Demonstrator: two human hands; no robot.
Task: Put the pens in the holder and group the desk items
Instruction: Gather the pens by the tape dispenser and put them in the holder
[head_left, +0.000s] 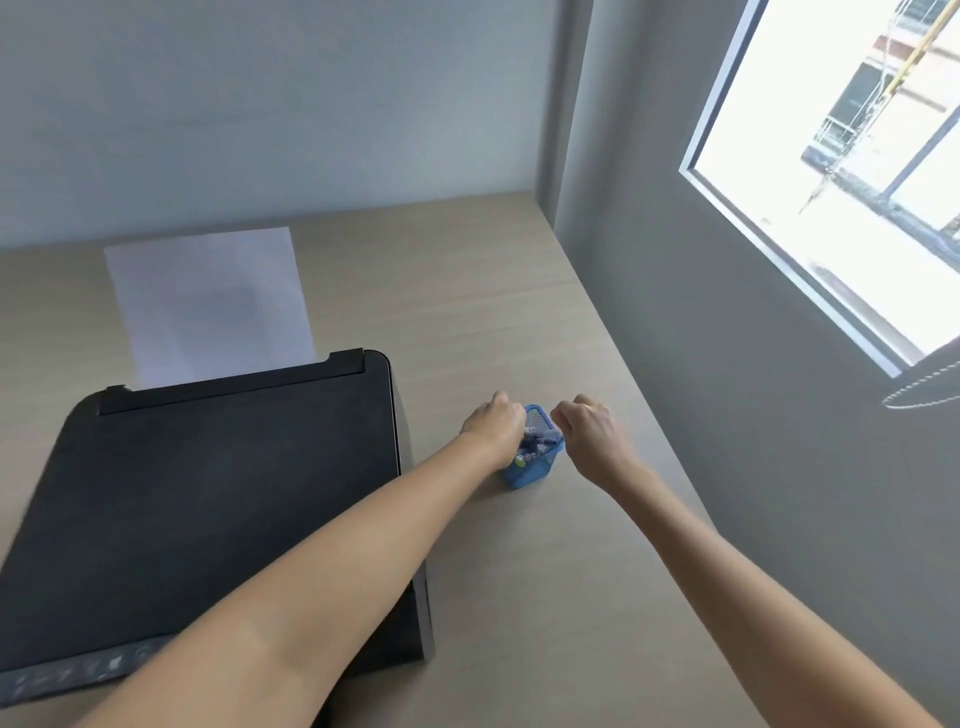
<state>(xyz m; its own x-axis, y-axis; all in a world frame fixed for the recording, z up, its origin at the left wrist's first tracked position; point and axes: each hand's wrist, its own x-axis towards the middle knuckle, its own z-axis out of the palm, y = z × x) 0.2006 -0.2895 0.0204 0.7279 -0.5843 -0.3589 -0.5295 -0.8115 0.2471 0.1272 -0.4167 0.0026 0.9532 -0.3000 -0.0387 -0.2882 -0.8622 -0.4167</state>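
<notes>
Both hands are working at a small blue mesh holder (535, 462) that is standing on the bench (519, 312) near its right edge, just beside the right side of a black printer (208, 493). The left hand (493, 428) is curling in against the holder's left rim, touching or gripping it; fingers are hidden, so I cannot tell if it is clamping. The right hand (589, 431) is closing into a loose fist at the right rim, and whether it is pinching anything is not visible. Pens (535, 441) are already sitting inside the holder, tips poking up in a cluster. Judging: the holder is looking light, stiff and tippy when loaded, so gripping low on both side walls is looking safer than by the rim. A white paper sheet (208, 301) is sticking out of the printer's rear tray.
</notes>
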